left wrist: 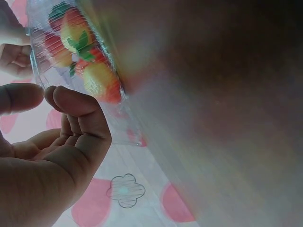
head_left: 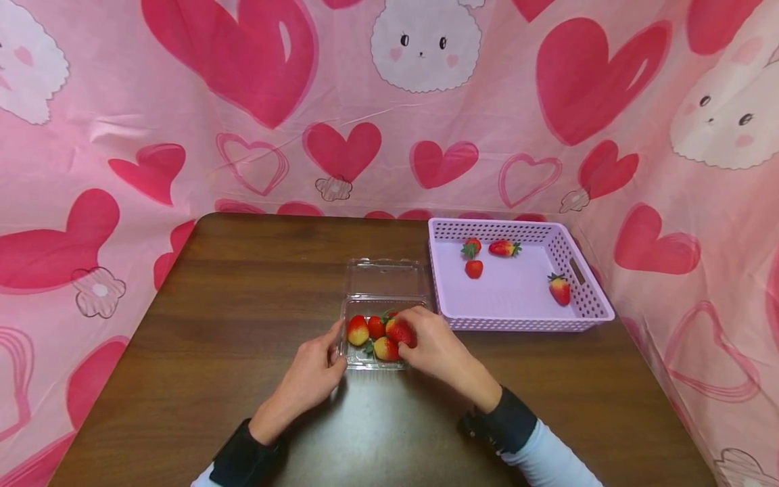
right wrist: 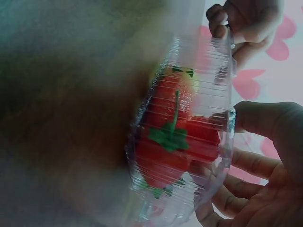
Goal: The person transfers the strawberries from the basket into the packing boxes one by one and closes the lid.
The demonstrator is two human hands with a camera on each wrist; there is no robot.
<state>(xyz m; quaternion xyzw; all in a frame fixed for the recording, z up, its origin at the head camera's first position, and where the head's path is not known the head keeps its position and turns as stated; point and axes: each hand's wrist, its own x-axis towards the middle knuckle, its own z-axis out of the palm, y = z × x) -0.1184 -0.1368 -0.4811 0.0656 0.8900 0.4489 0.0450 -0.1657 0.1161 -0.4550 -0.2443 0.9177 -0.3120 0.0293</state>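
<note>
A clear plastic clamshell box (head_left: 372,366) stands on the table with its lid (head_left: 387,279) folded back, holding several red and yellowish strawberries (head_left: 358,331). My left hand (head_left: 309,374) pinches the box's near left rim between thumb and fingers; the left wrist view shows that grip at the edge. Over the box's right side, my right hand (head_left: 439,343) holds a red strawberry (head_left: 399,332) by thumb and fingers, low among the others. Through the ribbed wall in the right wrist view, a strawberry with a green leafy cap (right wrist: 169,137) shows close to the right fingers.
Right of the box, a lilac perforated basket (head_left: 505,323) holds several strawberries, three near its back left and one strawberry (head_left: 559,289) at its right. The brown wooden table (head_left: 243,284) extends left and forward. A pink heart-print cloth (head_left: 389,169) hangs behind and at both sides.
</note>
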